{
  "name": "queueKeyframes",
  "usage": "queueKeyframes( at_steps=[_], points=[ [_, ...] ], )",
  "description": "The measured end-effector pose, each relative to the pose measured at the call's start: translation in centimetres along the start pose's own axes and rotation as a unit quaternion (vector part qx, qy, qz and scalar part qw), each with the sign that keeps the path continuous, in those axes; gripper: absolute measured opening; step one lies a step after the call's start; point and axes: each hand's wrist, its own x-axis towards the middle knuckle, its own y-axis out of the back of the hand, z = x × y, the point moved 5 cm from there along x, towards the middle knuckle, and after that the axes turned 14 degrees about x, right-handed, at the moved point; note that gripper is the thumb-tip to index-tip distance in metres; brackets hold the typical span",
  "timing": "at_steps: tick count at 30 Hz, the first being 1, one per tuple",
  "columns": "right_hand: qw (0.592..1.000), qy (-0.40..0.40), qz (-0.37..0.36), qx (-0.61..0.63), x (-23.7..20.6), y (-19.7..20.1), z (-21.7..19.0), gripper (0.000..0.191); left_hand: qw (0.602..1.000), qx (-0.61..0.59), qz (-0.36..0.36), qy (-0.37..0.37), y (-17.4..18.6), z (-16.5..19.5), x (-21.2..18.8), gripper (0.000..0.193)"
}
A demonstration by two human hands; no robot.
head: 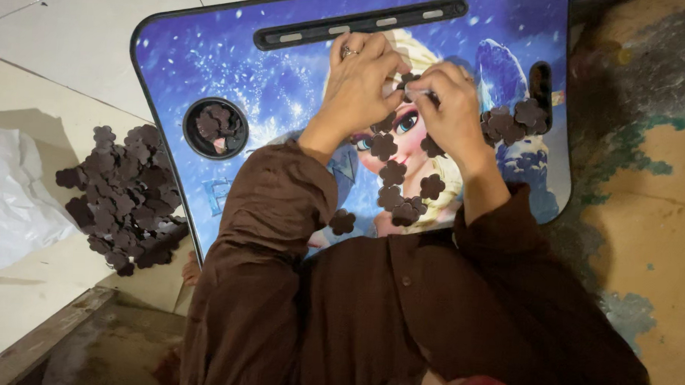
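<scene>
Loose flower cutouts [392, 174] lie near on the worktop [210, 59]; beyond, left hand [357, 87] and right hand [452, 105] pinch one dark cutout [408, 82] together: best kept low, fingertips close, peeling slowly.

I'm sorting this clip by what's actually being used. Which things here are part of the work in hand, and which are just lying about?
In use:
- left hand and right hand, pinching one dark flower-shaped piece
- loose pieces on the lap table
- small stack by the right hand

Lying about:
- pile on the floor
- white plastic bag
- pieces in the cup recess
</scene>
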Motion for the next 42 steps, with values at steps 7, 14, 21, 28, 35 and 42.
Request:
queueKeyframes(
  at_steps=[7, 14, 21, 28, 35, 42],
  points=[
    [0.999, -0.03, 0.017, 0.021, 0.3, 0.0, 0.6, 0.02, 1.0, 0.008, -0.006, 0.007, -0.1, -0.2, 0.0, 0.033],
    [0.998, -0.002, 0.055, -0.038, 1.1, -0.1, 1.3, 0.015, 1.0, 0.009, -0.018, 0.022, -0.2, -0.4, -0.2, 0.058],
    [0.99, 0.029, 0.035, -0.136, 1.3, -0.4, 1.8, 0.009, 0.999, 0.039, -0.019, 0.032, -1.0, -0.7, 0.1, 0.067],
    [0.998, -0.03, 0.05, 0.021, 1.9, 0.2, 2.6, 0.006, 0.998, 0.017, -0.04, 0.048, -1.6, -1.5, 0.6, 0.062],
    [0.991, -0.019, 0.051, -0.124, 1.5, -0.4, 2.3, 0.008, 0.999, 0.013, -0.034, 0.033, -1.5, -1.1, 0.3, 0.059],
    [0.999, 0.014, -0.008, -0.041, 0.4, -0.9, 2.9, 0.006, 0.999, 0.018, -0.04, 0.032, -1.4, -0.7, 0.4, 0.055]
  ],
)
